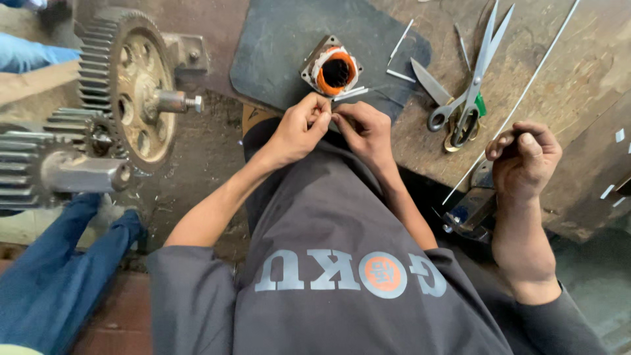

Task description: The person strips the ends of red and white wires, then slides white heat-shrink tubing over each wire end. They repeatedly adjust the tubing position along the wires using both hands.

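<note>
My left hand (296, 128) and my right hand (368, 128) meet fingertip to fingertip at the near edge of a dark grey mat (276, 46). They pinch a small thin white strip (330, 116) between them, mostly hidden by the fingers. Just beyond my fingers a small square motor stator (335, 69) lies on the mat, with orange copper winding and white insulation around its round hole. More white strips (351, 93) lie beside it.
Scissors (470, 98), a bare blade (430, 82) and a long thin white rod (519, 98) lie on the worn bench. Another person's fist (522, 158) rests at the right. At the left, a large toothed gear (131, 85), a smaller gear (26, 164) and someone's blue trouser leg (52, 283).
</note>
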